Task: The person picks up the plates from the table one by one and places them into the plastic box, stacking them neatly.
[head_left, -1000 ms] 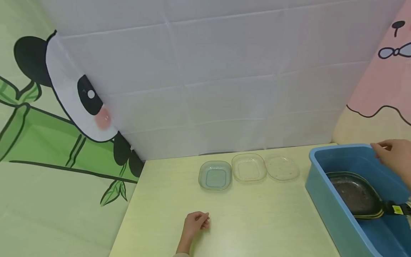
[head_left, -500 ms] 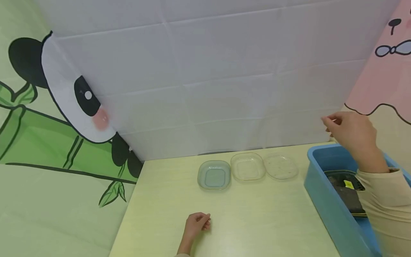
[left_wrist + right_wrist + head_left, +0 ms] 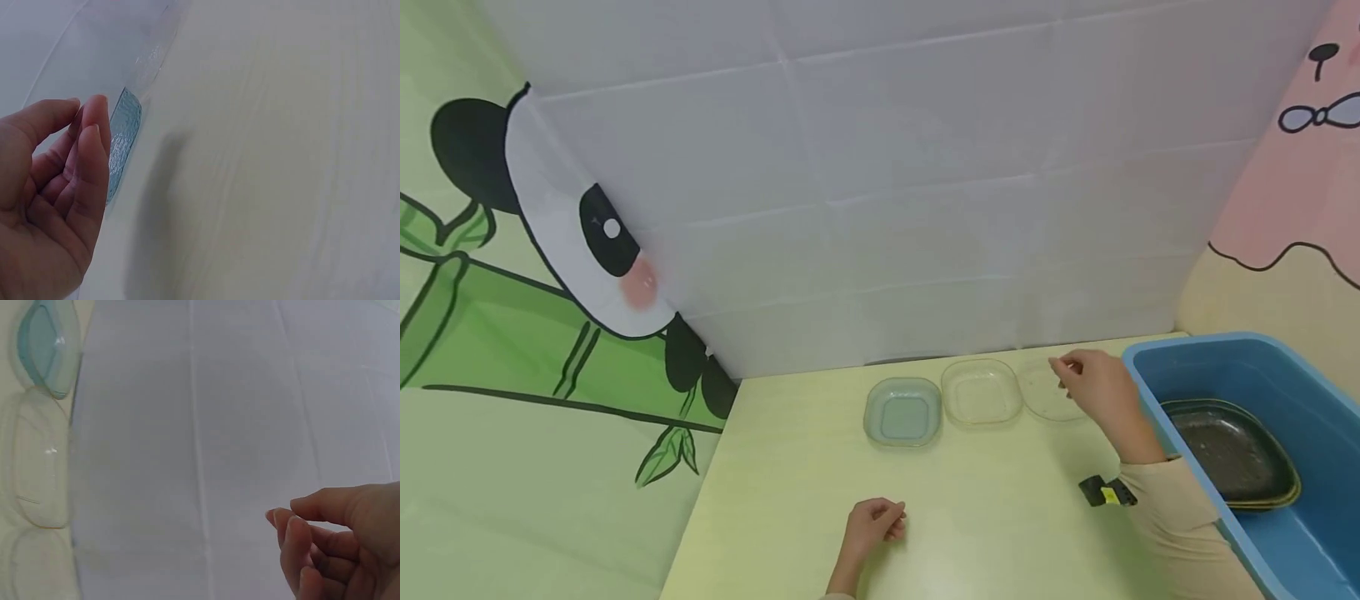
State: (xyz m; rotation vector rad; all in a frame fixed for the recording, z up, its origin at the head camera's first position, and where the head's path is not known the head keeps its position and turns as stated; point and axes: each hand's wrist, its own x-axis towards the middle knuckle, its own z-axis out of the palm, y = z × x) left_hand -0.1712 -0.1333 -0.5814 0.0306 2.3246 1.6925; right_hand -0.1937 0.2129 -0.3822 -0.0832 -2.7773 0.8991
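Note:
My right hand (image 3: 1101, 387) hovers left of the blue tub, its fingers loosely bent with nothing between them. Behind it lies a clear dish (image 3: 1039, 402), partly covered from view. Beside that stand a clear, yellow-rimmed dish (image 3: 981, 392) and a blue-green glass dish (image 3: 902, 411), in a row at the back of the table. My left hand (image 3: 874, 523) is in front of the row, fingers slackly curled and holding nothing. In the left wrist view, the blue-green dish (image 3: 126, 140) shows past the fingertips. In the right wrist view, the hand (image 3: 337, 544) is bare too.
A blue plastic tub (image 3: 1285, 387) stands at the right, holding dark, stacked square dishes (image 3: 1225, 450). A black strap piece with a yellow tag (image 3: 1108, 494) sits at the right wrist. A white cloth (image 3: 925, 208) hangs behind the pale yellow table (image 3: 985, 508).
The right hand has moved left from over the blue tub, first upward and then down toward the clear dish. The left hand has barely shifted. The dishes stay where they were.

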